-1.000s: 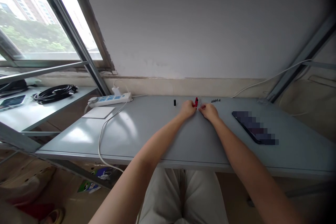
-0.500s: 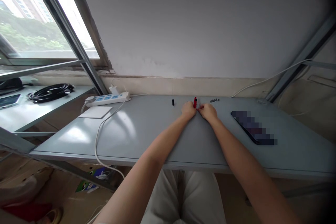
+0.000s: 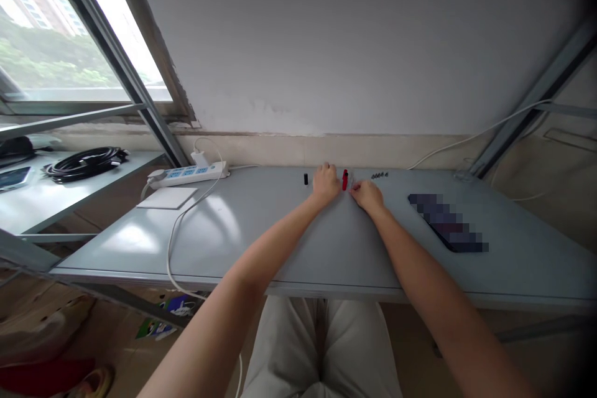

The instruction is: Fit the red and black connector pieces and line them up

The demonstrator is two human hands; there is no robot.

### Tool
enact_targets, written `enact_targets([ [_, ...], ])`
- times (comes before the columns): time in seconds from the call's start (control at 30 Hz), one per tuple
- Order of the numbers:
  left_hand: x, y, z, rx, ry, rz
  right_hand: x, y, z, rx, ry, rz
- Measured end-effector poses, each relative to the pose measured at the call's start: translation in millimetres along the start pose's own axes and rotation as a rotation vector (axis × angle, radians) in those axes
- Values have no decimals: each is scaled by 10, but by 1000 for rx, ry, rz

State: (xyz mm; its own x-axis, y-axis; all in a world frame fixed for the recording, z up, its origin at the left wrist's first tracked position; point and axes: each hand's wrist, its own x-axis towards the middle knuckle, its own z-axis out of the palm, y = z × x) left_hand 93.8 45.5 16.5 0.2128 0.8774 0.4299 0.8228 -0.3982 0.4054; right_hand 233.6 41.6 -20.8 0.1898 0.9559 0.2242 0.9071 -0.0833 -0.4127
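Observation:
My left hand (image 3: pixel 326 181) is on the grey desk, its fingers pointing forward and apart, with nothing visible in them. Just right of it stands a small red object with a dark part near its top (image 3: pixel 345 180). My right hand (image 3: pixel 368 194) is closed in a pinch at the other side of that red object. What its fingertips hold is too small to make out. A clear object (image 3: pixel 352 177) shows faintly just behind those fingertips. To the left of my left hand, a small black cylinder (image 3: pixel 306 179) stands upright.
Several small dark pieces (image 3: pixel 379 175) lie in a row beyond my right hand. A phone (image 3: pixel 445 222) lies at the right. On the left are a white power strip (image 3: pixel 191 175), a flat white box (image 3: pixel 166 198) and a white cable (image 3: pixel 173 233) crossing the desk's front edge (image 3: pixel 326 288).
My left hand has moved left, away from the red object, and its fingers have extended forward. My right hand stays almost in place. The view has shifted slightly.

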Motion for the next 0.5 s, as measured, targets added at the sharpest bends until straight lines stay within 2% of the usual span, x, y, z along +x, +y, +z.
enact_targets([
  [0.1, 8, -125, -241, 124, 50, 71, 2, 1, 3, 3, -4, -7],
  [0.2, 4, -279, -367, 213, -15, 33, 4, 5, 7, 15, 0, -5],
  [0.37, -52, -472, -337, 210, -265, -119, 14, 5, 7, 6, 0, -12],
  [0.5, -82, -536, -312, 128, -296, -179, 12, 10, -11, -36, -12, -27],
])
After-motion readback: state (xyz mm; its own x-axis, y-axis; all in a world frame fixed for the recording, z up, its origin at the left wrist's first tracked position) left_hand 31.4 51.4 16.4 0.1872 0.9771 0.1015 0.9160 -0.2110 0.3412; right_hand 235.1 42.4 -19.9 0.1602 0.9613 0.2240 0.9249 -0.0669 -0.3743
